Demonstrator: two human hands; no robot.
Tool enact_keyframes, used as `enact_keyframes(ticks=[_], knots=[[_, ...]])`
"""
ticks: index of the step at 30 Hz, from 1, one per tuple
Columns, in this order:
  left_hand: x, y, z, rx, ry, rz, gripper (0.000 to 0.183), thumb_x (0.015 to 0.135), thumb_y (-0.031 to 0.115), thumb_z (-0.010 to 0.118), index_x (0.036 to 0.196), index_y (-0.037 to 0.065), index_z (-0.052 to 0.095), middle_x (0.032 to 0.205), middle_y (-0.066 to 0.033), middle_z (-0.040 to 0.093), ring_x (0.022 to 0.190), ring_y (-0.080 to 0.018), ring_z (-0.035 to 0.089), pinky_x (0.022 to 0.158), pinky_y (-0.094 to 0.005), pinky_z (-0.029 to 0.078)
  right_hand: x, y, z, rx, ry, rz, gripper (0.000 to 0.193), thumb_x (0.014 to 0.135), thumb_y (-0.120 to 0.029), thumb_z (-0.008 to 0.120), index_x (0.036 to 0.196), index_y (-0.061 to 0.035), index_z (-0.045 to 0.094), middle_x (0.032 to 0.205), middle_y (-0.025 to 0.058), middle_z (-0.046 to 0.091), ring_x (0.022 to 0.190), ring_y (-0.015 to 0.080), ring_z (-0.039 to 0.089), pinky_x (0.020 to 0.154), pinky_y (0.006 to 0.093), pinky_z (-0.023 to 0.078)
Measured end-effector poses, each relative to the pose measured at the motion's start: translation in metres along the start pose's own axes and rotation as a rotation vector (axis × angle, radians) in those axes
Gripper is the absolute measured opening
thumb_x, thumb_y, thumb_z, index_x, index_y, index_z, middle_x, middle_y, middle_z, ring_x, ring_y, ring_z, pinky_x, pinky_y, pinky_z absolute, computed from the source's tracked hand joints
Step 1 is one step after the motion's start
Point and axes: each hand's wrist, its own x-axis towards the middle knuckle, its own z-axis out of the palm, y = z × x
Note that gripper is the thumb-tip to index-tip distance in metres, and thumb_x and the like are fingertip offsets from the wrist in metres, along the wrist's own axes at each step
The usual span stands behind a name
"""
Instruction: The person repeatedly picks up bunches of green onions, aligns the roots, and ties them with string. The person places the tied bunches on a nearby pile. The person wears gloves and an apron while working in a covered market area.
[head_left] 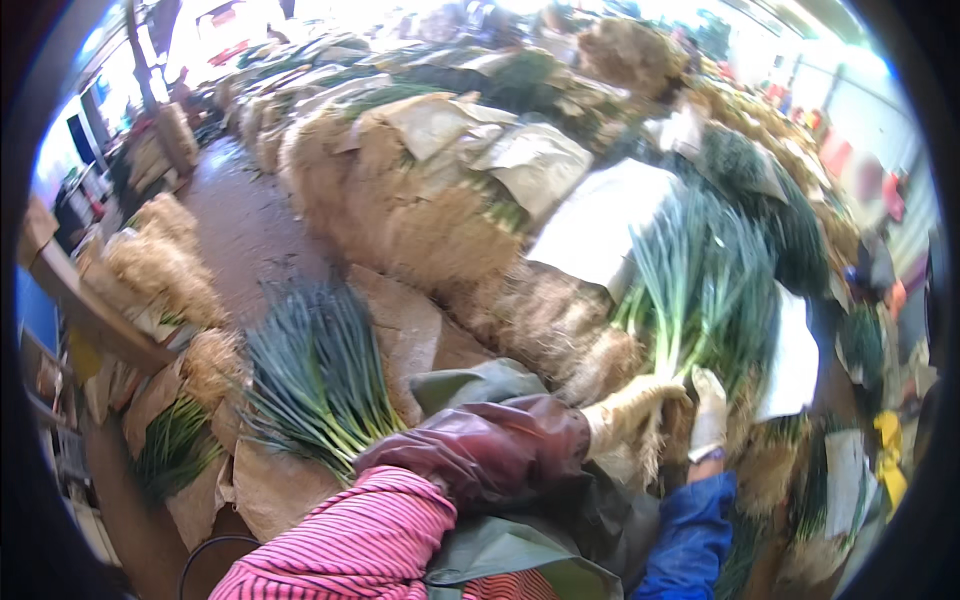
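Observation:
My left hand (638, 405), in a cream work glove below a dark red sleeve cover, reaches across to the right. Its fingers are closed around the lower stems of a bunch of green onions (700, 270). Pale roots dangle below that glove. Close beside it, my right hand (708, 412), in a white glove with a blue sleeve, is closed against the same bunch near its base; its fingertips are partly hidden. The dark green leaves fan out away from me over white sheets (605, 225). Another bunch of green onions (320, 365) lies at the left of my lap.
Large bundles of green onions with straw-coloured roots (345, 195) are piled ahead, some under brown paper (540, 160). A brown floor strip (240, 210) runs along the left. Further root bundles (165, 260) stand beside a wooden beam (90, 300). A yellow item (889, 460) hangs at right.

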Motion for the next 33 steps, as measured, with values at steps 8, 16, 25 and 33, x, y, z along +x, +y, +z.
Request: enact_keyframes(ticks=[8, 16, 25, 33], knots=[[0.006, -0.01, -0.001, -0.004, 0.098, -0.017, 0.022, 0.084, 0.019, 0.067, 0.092, -0.002, 0.069, 0.076, -0.0103, 0.068, 0.065, -0.0173, 0.065, 0.06, -0.0279, 0.052, 0.01, -0.042, -0.002, 0.07, 0.095, 0.187, 0.052, 0.09, -0.054, 0.06, 0.097, -0.004, 0.069, 0.071, 0.0054, 0.069, 0.059, 0.0146, 0.067, 0.057, 0.0267, 0.057], [0.0, -0.026, -0.003, 0.129, 0.11, -0.001, 0.022, 0.086, 0.015, 0.066, 0.098, -0.003, 0.069, 0.084, -0.0096, 0.069, 0.076, -0.0176, 0.066, 0.066, -0.0282, 0.054, 0.027, -0.019, -0.002, -0.06, -0.018, 0.132, 0.033, 0.089, -0.041, 0.067, 0.092, -0.0079, 0.067, 0.073, 0.003, 0.066, 0.059, 0.0124, 0.063, 0.055, 0.026, 0.052], [-0.001, -0.032, -0.012, 0.146, 0.236, 0.042, 0.015, 0.083, 0.012, 0.067, 0.088, -0.002, 0.067, 0.076, -0.0101, 0.069, 0.064, -0.0181, 0.065, 0.061, -0.0291, 0.052, 0.018, -0.035, 0.003, -0.604, -0.044, 0.149, 0.036, 0.095, -0.035, 0.055, 0.081, -0.0033, 0.067, 0.077, 0.0146, 0.07, 0.049, 0.018, 0.061, 0.045, 0.028, 0.048], [-0.008, -0.019, -0.014, 0.041, 0.193, 0.183, 0.022, 0.084, 0.021, 0.066, 0.092, 0.0, 0.068, 0.074, -0.0106, 0.067, 0.059, -0.0192, 0.062, 0.049, -0.0294, 0.048, -0.034, -0.088, 0.044, 0.068, -0.415, 0.344, 0.018, 0.092, -0.02, 0.058, 0.082, -0.0062, 0.061, 0.063, -0.0011, 0.055, 0.043, 0.005, 0.045, 0.036, 0.0237, 0.033]])
